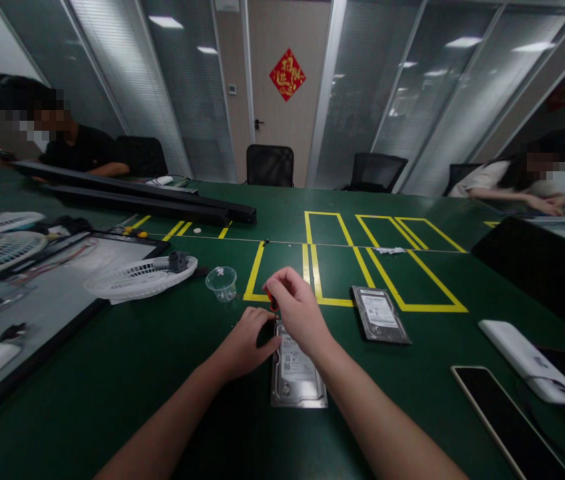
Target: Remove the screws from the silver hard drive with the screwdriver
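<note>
A silver hard drive [296, 373] lies label-up on the green table [162, 360] just in front of me. My right hand [298, 308] is closed around a small screwdriver with a red-and-black handle [273, 301], held upright over the drive's far left corner. My left hand [245, 344] rests at the drive's left edge, fingers curled against it near the screwdriver tip. A second hard drive [380, 315] lies to the right, untouched.
A small clear plastic cup [222, 283] stands left of my hands, beside a white fan grille [137, 276]. A white power bank [532, 362] and a dark phone [507, 420] lie at the right. Yellow tape outlines [357, 260] mark the table. Two other people sit at the far corners.
</note>
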Demonstrator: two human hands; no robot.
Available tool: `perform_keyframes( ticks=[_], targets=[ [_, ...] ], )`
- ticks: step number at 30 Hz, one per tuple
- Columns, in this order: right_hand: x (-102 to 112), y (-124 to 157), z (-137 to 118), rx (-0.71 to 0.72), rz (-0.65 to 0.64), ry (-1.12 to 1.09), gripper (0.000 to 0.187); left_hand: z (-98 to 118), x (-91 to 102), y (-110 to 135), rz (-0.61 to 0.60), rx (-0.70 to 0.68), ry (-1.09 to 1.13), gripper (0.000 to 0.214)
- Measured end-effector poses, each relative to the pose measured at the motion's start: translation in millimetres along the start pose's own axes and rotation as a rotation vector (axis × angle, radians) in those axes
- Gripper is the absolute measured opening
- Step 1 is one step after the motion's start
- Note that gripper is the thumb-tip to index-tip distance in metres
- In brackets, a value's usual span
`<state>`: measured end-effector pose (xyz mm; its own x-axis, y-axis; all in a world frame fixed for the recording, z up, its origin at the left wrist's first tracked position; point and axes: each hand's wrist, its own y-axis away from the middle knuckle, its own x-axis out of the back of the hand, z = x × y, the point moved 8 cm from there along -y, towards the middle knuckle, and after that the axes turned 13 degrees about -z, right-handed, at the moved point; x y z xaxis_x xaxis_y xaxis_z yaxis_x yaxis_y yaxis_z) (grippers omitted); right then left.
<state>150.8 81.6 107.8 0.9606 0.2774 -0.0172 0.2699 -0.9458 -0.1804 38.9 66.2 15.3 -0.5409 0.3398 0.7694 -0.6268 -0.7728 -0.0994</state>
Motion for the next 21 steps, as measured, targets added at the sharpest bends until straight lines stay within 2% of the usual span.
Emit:
perform_keyframes(
  ticks=[8,16,21],
  targets=[
    [-2.9,0.9,-4.6,0.031,-0.014,0.077,0.016,-2.8,-1.6,1.0,0.011,0.005,0.021,0.034],
    [-3.2,3.4,-10.6,0.078,0.042,0.118,0.012,-3.9,-2.1,0.7,0.032,-0.013,0.017,0.041],
    [-0.8,3.7,-2.5,0.021,0.051,0.113,0.011,-2.0,-0.6,0.9,0.028,-0.02,0.019,0.036]
  ],
)
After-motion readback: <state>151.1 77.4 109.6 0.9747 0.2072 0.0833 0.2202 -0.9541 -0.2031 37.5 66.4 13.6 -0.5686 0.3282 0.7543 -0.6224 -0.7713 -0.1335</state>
